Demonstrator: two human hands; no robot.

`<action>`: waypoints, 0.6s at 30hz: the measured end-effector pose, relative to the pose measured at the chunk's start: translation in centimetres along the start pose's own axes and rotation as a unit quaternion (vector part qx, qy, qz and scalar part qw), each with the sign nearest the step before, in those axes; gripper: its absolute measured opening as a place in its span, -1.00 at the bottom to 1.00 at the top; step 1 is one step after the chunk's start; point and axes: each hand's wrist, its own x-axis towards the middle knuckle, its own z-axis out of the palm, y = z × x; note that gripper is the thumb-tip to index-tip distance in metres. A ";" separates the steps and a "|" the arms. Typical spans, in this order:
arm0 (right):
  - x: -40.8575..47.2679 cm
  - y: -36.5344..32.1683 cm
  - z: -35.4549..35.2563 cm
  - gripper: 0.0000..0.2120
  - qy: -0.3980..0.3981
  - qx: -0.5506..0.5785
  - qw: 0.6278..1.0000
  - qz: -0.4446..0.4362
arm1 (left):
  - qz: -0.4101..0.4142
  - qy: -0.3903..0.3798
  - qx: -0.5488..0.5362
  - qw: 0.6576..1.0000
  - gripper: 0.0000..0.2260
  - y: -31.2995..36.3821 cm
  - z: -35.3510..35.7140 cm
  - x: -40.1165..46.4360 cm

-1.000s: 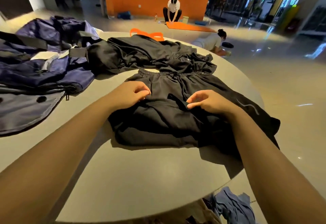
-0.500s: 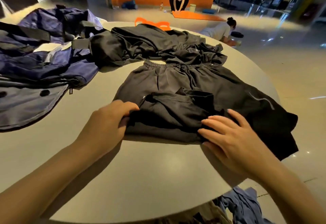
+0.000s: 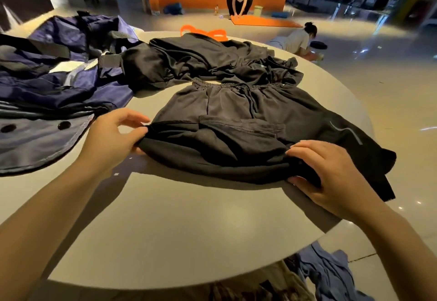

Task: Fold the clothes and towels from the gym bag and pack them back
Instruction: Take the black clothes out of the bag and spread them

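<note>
Since a moment ago we have drawn the black shorts' [image 3: 241, 120] doubled hem nearer. They lie mid-table [image 3: 179, 225]; our left hand [image 3: 111, 139] pinches the fold at nine o'clock, our right hand [image 3: 331, 170] grips it at three. The gym bag [image 3: 59, 83] sits at ten o'clock.

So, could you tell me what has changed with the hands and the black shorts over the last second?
Both hands came back from near the waistband to the near folded edge of the black shorts and spread apart. The left hand now pinches the fold's left end; the right hand grips its right end. The black clothes pile, the navy gym bag and the round table stayed put.
</note>
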 end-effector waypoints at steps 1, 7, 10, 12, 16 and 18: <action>0.2 -0.4 0.3 -0.57 0.020 -0.034 0.999 -0.007 | -0.022 -0.002 -0.049 0.999 -0.80 0.4 0.0 0.1; -0.2 -1.5 0.0 -0.60 0.165 -0.100 0.980 -0.041 | -0.042 0.002 -0.080 0.996 -0.82 1.7 -1.8 0.0; -1.3 -2.8 -0.4 -0.53 0.132 -0.057 0.988 -0.049 | -0.070 -0.021 0.038 0.997 -0.81 0.1 -2.2 -1.1; -1.8 -4.0 -0.2 -0.54 0.088 -0.043 0.992 -0.084 | -0.061 -0.040 0.147 0.986 -0.85 -0.7 -2.1 -2.0; -3.3 -5.4 -0.5 -0.70 0.117 0.051 0.988 -0.091 | 0.060 -0.028 0.298 0.952 -0.73 -0.9 -1.9 -3.6; -4.0 -5.6 -0.4 -0.58 0.139 0.077 0.987 -0.035 | 0.142 -0.038 0.297 0.944 -0.64 -0.7 -1.7 -3.7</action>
